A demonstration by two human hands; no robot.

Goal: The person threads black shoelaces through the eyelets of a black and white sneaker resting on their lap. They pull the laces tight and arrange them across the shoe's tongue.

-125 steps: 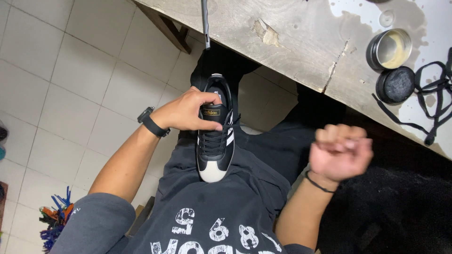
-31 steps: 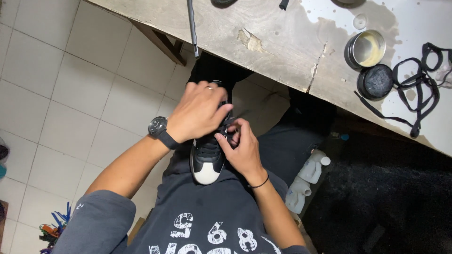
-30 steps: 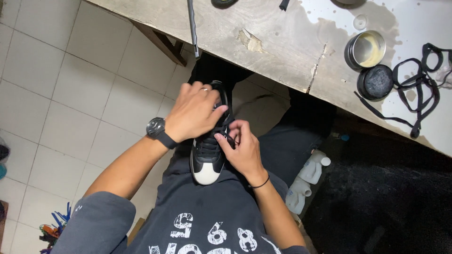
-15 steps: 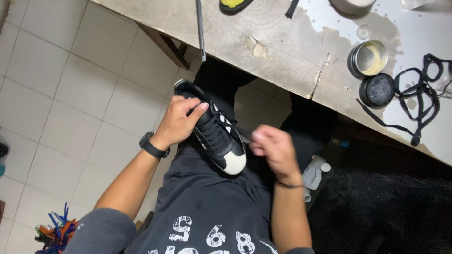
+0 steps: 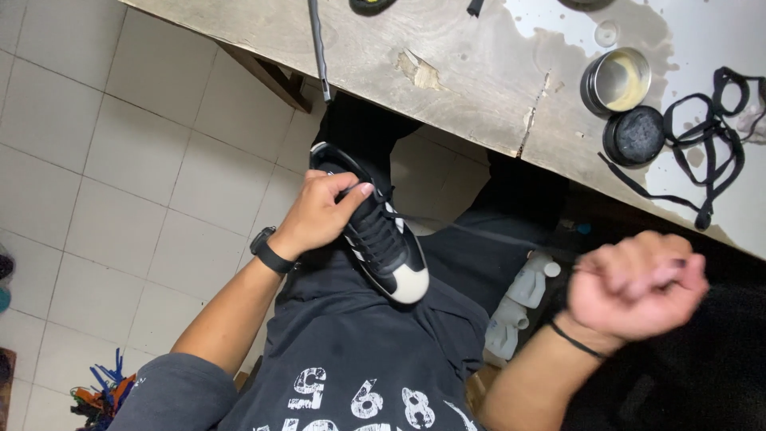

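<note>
A black sneaker (image 5: 381, 239) with white side stripes and a white toe cap rests on my lap, toe pointing toward me. My left hand (image 5: 317, 214) grips it around the heel and tongue, thumb over the opening. A thin black lace (image 5: 487, 231) runs taut from the sneaker's eyelets to the right. My right hand (image 5: 638, 286), blurred and closed in a fist, is out to the right of the sneaker with the lace's end in it. A black watch is on my left wrist.
A worn wooden table (image 5: 447, 48) crosses the top. On it stand an open round tin (image 5: 616, 80), its black lid (image 5: 634, 136) and loose black laces (image 5: 706, 120). A white plastic bottle (image 5: 523, 299) lies by my right leg. White tiled floor is on the left.
My right hand has left the sneaker's eyelets and drawn away to the right, pulling the lace taut. The sneaker has turned so its toe points down-right, still held by my left hand.
</note>
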